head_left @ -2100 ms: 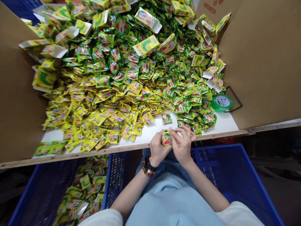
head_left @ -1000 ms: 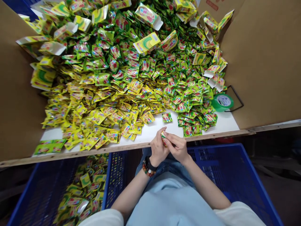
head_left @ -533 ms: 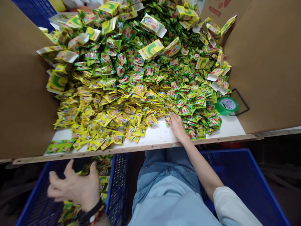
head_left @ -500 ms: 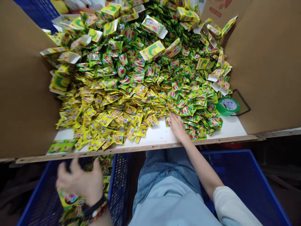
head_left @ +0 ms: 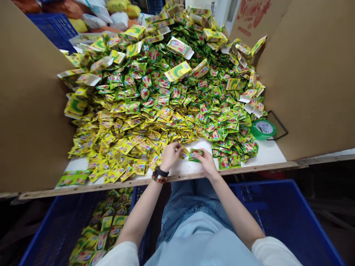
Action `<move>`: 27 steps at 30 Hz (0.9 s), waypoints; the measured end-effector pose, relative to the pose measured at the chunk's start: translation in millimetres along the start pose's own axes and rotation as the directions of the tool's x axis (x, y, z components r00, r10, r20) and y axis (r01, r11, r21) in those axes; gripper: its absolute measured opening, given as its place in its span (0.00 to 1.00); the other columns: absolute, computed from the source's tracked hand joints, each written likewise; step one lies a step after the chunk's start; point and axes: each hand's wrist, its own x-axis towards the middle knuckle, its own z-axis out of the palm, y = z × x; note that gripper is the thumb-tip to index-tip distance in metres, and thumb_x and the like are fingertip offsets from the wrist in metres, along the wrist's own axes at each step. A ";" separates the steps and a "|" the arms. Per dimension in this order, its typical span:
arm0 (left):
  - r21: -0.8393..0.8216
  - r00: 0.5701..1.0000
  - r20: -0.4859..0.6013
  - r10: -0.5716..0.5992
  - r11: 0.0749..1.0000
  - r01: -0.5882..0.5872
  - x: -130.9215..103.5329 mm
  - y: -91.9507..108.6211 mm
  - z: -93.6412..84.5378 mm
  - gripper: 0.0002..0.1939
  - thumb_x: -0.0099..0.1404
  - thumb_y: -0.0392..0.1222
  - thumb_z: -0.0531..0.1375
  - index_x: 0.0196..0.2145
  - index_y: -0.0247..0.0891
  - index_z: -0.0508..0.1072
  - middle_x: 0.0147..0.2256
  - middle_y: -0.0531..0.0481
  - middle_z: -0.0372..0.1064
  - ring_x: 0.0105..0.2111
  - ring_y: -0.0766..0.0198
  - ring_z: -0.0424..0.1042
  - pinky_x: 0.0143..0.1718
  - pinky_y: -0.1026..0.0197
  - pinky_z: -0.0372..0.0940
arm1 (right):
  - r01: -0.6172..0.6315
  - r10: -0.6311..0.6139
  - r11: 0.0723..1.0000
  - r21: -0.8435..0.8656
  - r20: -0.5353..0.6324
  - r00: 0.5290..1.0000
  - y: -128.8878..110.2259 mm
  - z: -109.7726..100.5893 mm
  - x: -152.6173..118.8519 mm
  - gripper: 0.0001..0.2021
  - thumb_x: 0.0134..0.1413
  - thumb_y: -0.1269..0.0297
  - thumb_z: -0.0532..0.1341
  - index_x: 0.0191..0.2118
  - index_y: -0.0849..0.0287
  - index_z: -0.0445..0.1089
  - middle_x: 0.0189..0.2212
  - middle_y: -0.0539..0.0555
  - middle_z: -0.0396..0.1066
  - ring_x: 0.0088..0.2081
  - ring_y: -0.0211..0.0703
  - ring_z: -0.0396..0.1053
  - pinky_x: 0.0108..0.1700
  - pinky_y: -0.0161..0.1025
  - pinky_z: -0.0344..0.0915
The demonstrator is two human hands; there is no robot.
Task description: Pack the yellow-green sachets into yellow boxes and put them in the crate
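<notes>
My left hand (head_left: 170, 157), with a black band and beads at the wrist, is at the front of the table, its fingers closed on a small yellow sachet (head_left: 184, 152). Just to its right, my right hand (head_left: 207, 163) pinches a green sachet (head_left: 195, 155) between thumb and fingers. The two sachets are close together over the white tabletop (head_left: 188, 168). Behind my left hand spreads a heap of yellow sachets (head_left: 124, 142). Green sachets (head_left: 222, 125) are piled behind and to the right of my right hand.
Yellow cartons (head_left: 177, 71) lie on the heap. A green tape roll (head_left: 263, 129) rests at the right beside a black wire frame (head_left: 282, 123). Cardboard walls (head_left: 307, 85) flank the table. Below are a left blue crate (head_left: 52, 229) holding sachets and a right blue crate (head_left: 299, 210).
My left hand has come up from above the left crate to the tabletop and taken a yellow sachet. My right hand has drawn back slightly from the pile with a green sachet.
</notes>
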 end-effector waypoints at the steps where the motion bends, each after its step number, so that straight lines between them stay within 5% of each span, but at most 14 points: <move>1: -0.130 1.000 0.003 -0.012 0.991 0.012 -5.2 0.9 1.4 0.07 0.63 0.41 0.58 0.30 0.36 0.73 0.28 0.48 0.73 0.27 0.60 0.72 0.31 0.59 0.66 | -0.003 0.003 0.999 0.038 0.002 1.000 2.2 5.9 -3.8 0.18 0.37 0.52 0.71 0.32 0.57 0.69 0.31 0.50 0.75 0.32 0.40 0.72 0.39 0.40 0.70; 6: -0.544 0.998 0.025 -0.053 0.837 0.059 -24.3 12.9 21.1 0.15 0.63 0.51 0.57 0.32 0.36 0.72 0.26 0.50 0.69 0.17 0.69 0.64 0.17 0.64 0.61 | 0.024 -0.021 0.991 0.132 -0.019 1.000 3.0 16.7 -10.9 0.18 0.37 0.57 0.72 0.34 0.56 0.68 0.28 0.47 0.74 0.30 0.38 0.72 0.38 0.38 0.71; 10: -0.430 0.997 0.039 0.074 0.902 -0.050 -5.0 28.1 22.9 0.15 0.66 0.50 0.55 0.30 0.36 0.71 0.24 0.52 0.68 0.17 0.68 0.65 0.19 0.62 0.65 | 0.050 -0.044 0.992 0.115 -0.052 0.998 -3.8 2.7 -3.1 0.19 0.41 0.56 0.70 0.40 0.57 0.69 0.32 0.49 0.75 0.32 0.41 0.73 0.39 0.40 0.72; 13: -0.158 0.978 0.024 0.206 0.967 -0.199 49.7 43.3 0.1 0.12 0.66 0.45 0.57 0.30 0.35 0.73 0.27 0.48 0.71 0.27 0.60 0.71 0.34 0.54 0.71 | 0.071 -0.064 0.995 0.070 -0.095 0.993 -7.7 -15.5 1.1 0.17 0.42 0.56 0.69 0.38 0.58 0.70 0.31 0.50 0.75 0.32 0.41 0.73 0.39 0.41 0.72; 15: -0.074 0.969 -0.107 0.221 0.971 -0.229 106.1 54.2 -23.6 0.10 0.65 0.42 0.58 0.38 0.33 0.74 0.41 0.39 0.72 0.44 0.51 0.71 0.51 0.44 0.65 | 0.062 -0.061 0.998 0.014 -0.089 0.994 -9.7 -27.8 -0.5 0.15 0.42 0.57 0.69 0.37 0.58 0.71 0.29 0.49 0.74 0.31 0.41 0.72 0.37 0.39 0.71; 18: 0.120 0.883 -0.381 0.274 0.962 -0.246 201.9 67.7 -59.4 0.29 0.60 0.41 0.64 0.56 0.28 0.63 0.61 0.29 0.54 0.62 0.41 0.51 0.63 0.36 0.47 | 0.093 -0.099 0.991 -0.091 -0.056 0.994 -12.2 -40.3 -9.2 0.12 0.44 0.59 0.69 0.34 0.58 0.72 0.27 0.48 0.73 0.31 0.40 0.71 0.37 0.37 0.69; 21: 0.251 0.887 -0.355 0.295 0.944 -0.213 277.8 75.2 -84.0 0.44 0.55 0.42 0.68 0.62 0.24 0.52 0.64 0.26 0.47 0.65 0.36 0.42 0.62 0.31 0.40 | 0.123 -0.132 0.988 -0.099 -0.091 0.987 -14.4 -44.0 -19.5 0.10 0.46 0.59 0.69 0.34 0.56 0.73 0.28 0.48 0.72 0.31 0.40 0.70 0.37 0.37 0.69; 24: 0.266 0.930 -0.263 0.255 0.946 -0.184 303.9 77.6 -94.5 0.43 0.55 0.41 0.69 0.60 0.21 0.54 0.60 0.25 0.54 0.64 0.34 0.46 0.61 0.29 0.41 | 0.051 -0.034 0.994 0.094 -0.178 0.983 -19.7 -44.7 -24.9 0.13 0.47 0.57 0.69 0.38 0.54 0.71 0.29 0.48 0.74 0.31 0.40 0.73 0.37 0.39 0.72; 27: 0.065 0.926 -0.242 0.290 0.957 -0.283 264.6 77.5 -91.6 0.36 0.59 0.43 0.66 0.59 0.24 0.56 0.56 0.30 0.60 0.60 0.42 0.58 0.59 0.33 0.52 | 0.035 0.022 0.970 0.240 -0.228 0.973 -32.6 -47.2 -24.0 0.16 0.45 0.59 0.70 0.40 0.54 0.71 0.32 0.49 0.77 0.34 0.42 0.75 0.42 0.44 0.73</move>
